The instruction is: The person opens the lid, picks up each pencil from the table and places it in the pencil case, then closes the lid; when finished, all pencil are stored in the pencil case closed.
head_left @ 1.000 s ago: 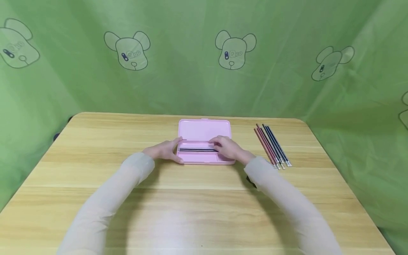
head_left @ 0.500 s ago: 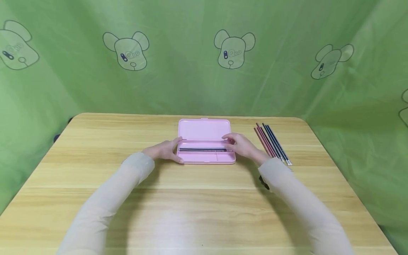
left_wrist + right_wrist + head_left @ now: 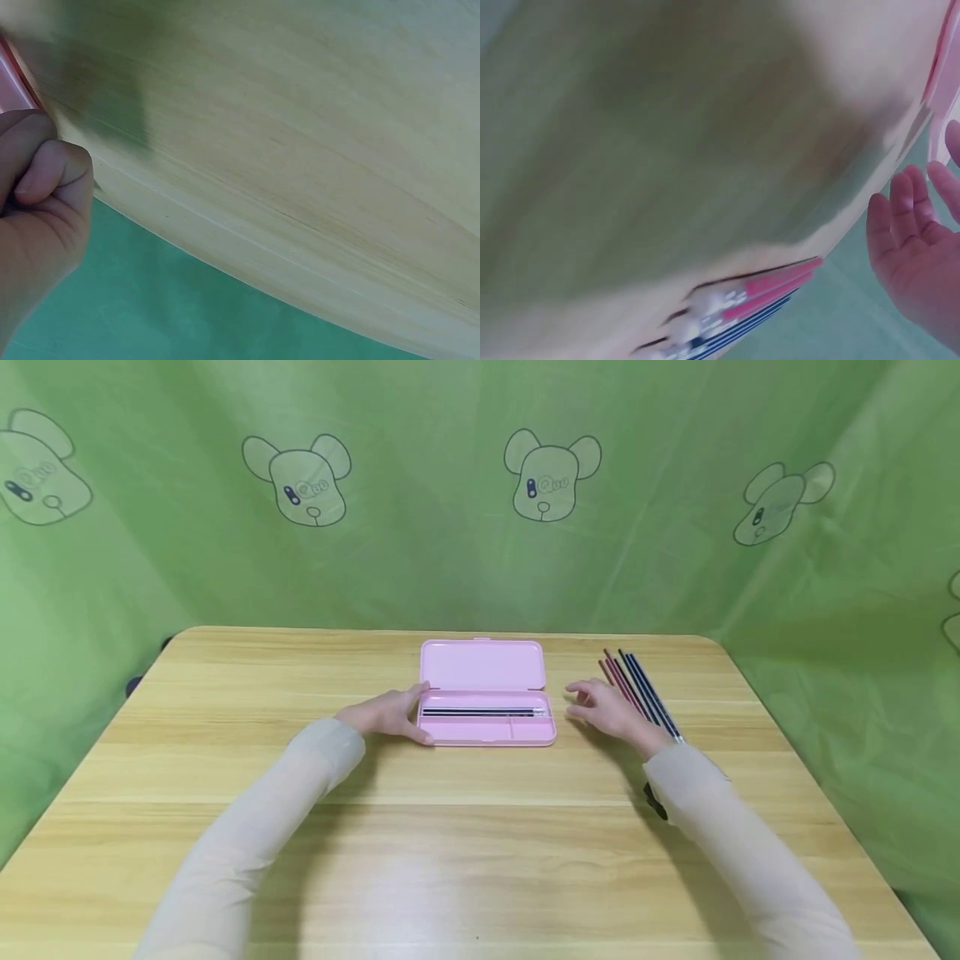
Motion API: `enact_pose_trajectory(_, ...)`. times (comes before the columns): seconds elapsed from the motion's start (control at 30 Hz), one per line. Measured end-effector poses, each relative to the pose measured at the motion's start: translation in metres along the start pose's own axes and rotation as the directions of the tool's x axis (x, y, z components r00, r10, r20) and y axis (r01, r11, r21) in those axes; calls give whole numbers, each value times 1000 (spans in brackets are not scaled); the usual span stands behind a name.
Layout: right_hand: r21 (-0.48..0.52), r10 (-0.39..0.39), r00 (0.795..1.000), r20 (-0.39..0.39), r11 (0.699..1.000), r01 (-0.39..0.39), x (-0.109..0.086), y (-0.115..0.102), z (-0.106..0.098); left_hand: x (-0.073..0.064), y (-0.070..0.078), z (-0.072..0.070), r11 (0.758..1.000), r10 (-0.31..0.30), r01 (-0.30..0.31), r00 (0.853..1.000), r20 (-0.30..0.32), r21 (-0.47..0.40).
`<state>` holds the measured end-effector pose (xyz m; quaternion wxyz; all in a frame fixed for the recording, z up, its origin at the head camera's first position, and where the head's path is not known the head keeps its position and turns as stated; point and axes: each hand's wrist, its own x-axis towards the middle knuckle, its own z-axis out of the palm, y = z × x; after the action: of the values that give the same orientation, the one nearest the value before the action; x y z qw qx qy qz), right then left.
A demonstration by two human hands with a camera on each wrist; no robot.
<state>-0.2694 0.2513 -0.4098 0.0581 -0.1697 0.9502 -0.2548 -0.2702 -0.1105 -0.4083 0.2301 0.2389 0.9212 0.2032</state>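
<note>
A pink pencil case (image 3: 467,732) lies with its lid (image 3: 482,664) folded back. Dark, white-striped pencils (image 3: 480,712) lie lengthwise in its rear compartment; their exact number is hard to tell. My left hand (image 3: 385,712) grips the case's left end, thumb at the front corner and fingers towards the hinge. In the left wrist view, curled fingers (image 3: 52,169) meet the pink edge. Just right of the case, my right hand (image 3: 609,708) hovers above the table, fingers loosely bent and holding nothing. The right wrist view shows its palm (image 3: 926,259) apart from the case.
Several red and dark blue pencils (image 3: 647,689) with white eraser ends lie side by side, right of the case, partly hidden behind my right hand and sleeve. The wooden table (image 3: 465,852) ends at a green curtain (image 3: 435,552) printed with bear heads.
My right hand has withdrawn from inside the case and moved right, towards the loose pencils, uncovering the ends of those in the case. My left hand has stayed in place.
</note>
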Motion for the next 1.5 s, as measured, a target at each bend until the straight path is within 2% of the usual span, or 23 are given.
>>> enact_pose_trajectory(0.3,-30,69,997,-30,997,-69,-11,20,-11,0,0,0,1000,11,-11,1000,-1,-10)
enact_pose_trajectory(0.6,-69,191,980,-55,978,-195,-18,23,-17,1,-1,1,1000,12,-12,1000,-6,-16)
enact_pose_trajectory(0.83,-107,190,976,-107,974,-201,-19,24,-19,0,-1,1,1000,14,-15,1000,-5,-15)
enact_pose_trajectory(1.13,-108,250,966,-60,961,-256,-19,28,-19,0,0,0,1000,-2,2,1000,4,-11)
enact_pose_trajectory(1.37,-149,247,967,-61,956,-253,-15,31,-14,-1,1,-1,999,11,-11,1000,-3,-35)
enact_pose_trajectory(1.5,-128,280,959,-38,951,-283,-14,29,-14,-1,1,-1,999,12,-13,1000,-6,-37)
